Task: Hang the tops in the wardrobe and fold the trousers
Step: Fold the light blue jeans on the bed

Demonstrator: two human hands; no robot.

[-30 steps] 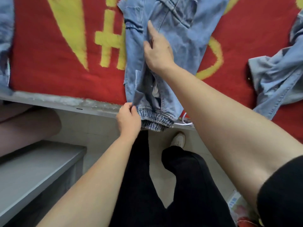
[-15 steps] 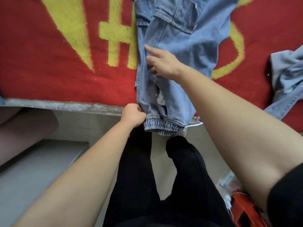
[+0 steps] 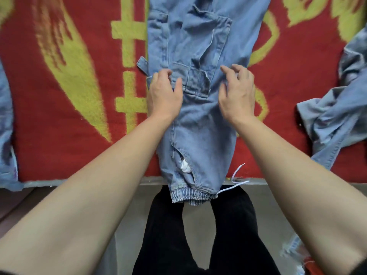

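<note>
Head view is showing a pair of light-blue denim trousers point(image 3: 198, 116) lying lengthwise down the centre of the frame on a red blanket point(image 3: 59, 145) with yellow patterning, the legs stacked one on the other. Their elasticated cuffs point(image 3: 191, 197) are hanging just over the blanket's near edge at lower centre, and a white drawstring point(image 3: 237, 178) is trailing out to the right of them. A cargo pocket point(image 3: 198, 80) is sitting between the two hands.

Left hand point(image 3: 163, 96) is resting palm-down on the left edge of the trousers, fingers curled loosely and thumb out to the side, pressing rather than pinching. Right hand point(image 3: 237, 94) is lying on the right edge, fingers spread and slightly hooked into the cloth; whether they are gripping a fold I cannot tell. Both look to be smoothing the legs flat before folding.

Another denim garment point(image 3: 333, 124) is lying crumpled at the right edge of the frame, well apart from the trousers, and more denim is showing along the far left edge.

Denim like this is probably soft but fairly heavy, holding creases and sliding little on the fuzzy blanket. Taking hold at the cuffs with both hands and carrying them up toward the waist seems the surest fold; pocket flaps and the drawstring may bunch.
</note>
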